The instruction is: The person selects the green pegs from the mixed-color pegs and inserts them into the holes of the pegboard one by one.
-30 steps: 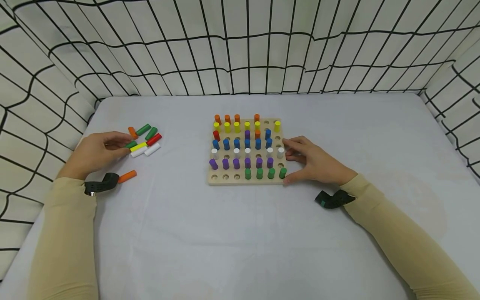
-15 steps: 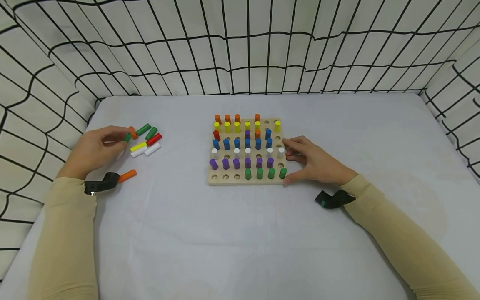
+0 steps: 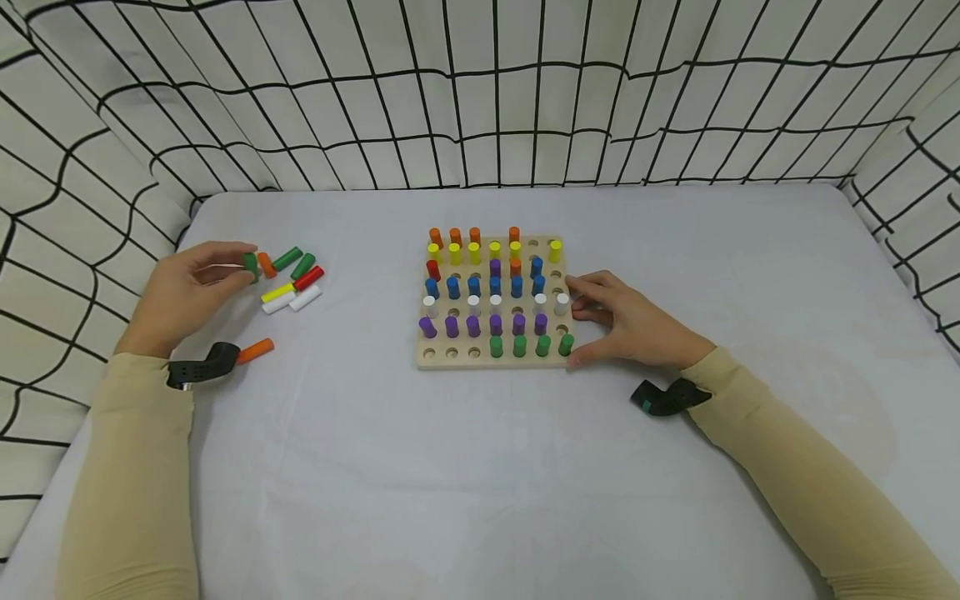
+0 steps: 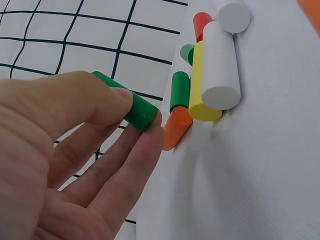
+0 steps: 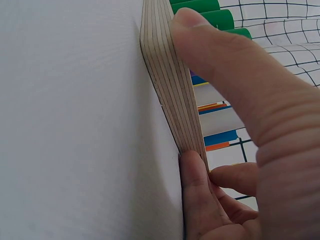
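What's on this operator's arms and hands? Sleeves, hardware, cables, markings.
Left hand and right hand: bare, no gloves. Both arms in long, plain tan sleeves: left sleeve, right sleeve. A black, angular device at each wrist: left device, right device; the right one shows a small green patch. No cables visible on either arm.

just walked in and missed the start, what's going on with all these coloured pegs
A person's left hand pinches a green peg beside a group of loose pegs lying on the white cloth. The right hand holds a wooden pegboard at its right side. The board is partly filled: the row nearest the person has four green pegs and three bare holes to their left.
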Tool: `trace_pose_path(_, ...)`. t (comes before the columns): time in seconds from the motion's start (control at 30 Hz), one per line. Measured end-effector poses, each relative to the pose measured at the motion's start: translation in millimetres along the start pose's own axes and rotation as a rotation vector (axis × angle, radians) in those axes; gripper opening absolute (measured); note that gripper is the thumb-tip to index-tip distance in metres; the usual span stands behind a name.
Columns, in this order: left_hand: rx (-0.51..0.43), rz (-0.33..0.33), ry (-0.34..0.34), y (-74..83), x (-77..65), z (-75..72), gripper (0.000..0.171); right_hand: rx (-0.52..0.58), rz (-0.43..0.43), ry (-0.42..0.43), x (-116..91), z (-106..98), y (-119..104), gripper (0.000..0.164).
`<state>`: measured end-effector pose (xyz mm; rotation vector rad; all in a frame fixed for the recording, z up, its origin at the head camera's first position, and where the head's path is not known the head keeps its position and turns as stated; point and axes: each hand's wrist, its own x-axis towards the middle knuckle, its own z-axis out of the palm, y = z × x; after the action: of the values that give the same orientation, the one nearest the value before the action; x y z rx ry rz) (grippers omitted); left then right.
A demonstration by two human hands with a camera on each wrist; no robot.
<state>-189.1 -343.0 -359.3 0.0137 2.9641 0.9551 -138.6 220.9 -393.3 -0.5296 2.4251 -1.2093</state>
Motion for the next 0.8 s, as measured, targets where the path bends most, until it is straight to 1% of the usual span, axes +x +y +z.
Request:
trace_pose_path(0.07,-0.025,0.002,0.004,-0.2,0.5,0.2,0.048,-0.001,-0.002,0.001,0.1,0.0,0.0,0.118)
trace_pose_path(0.3,-0.067,0.009,0.023,2.6,-0.9,1.2,0.047,0.017,0.005,-0.001,-0.2,0.1,0.2,0.118)
trace_pose_path(0.6,-0.150,0.079,0.051,12.6,0.5,4.2,0.045,0.020,0.004,0.000,-0.8,-0.2,-1.0,0.117)
trace_pose_path(0.8,-0.225,0.095,0.056,24.4,0.5,7.9,0.042,0.008,0.009,-0.005,-0.8,-0.3,-1.6,0.116)
